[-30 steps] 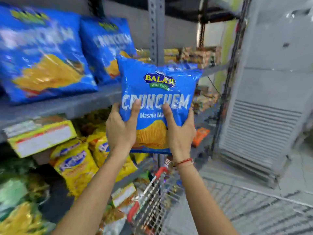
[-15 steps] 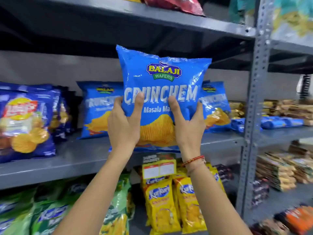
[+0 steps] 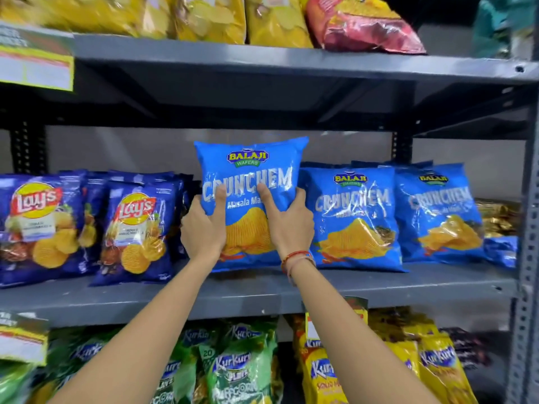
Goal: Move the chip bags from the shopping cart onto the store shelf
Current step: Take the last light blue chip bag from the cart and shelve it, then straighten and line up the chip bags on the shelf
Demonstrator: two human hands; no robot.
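Crunchem bag (image 3: 250, 170) upright on shelf (image 3: 262, 290) — both hands gripping

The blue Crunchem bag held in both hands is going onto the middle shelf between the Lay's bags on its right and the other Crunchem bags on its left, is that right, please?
The sides are swapped. In the head view the held Crunchem bag, gripped by the left hand and right hand, has the Lay's bags on its left and the other Crunchem bags on its right, on the middle shelf.
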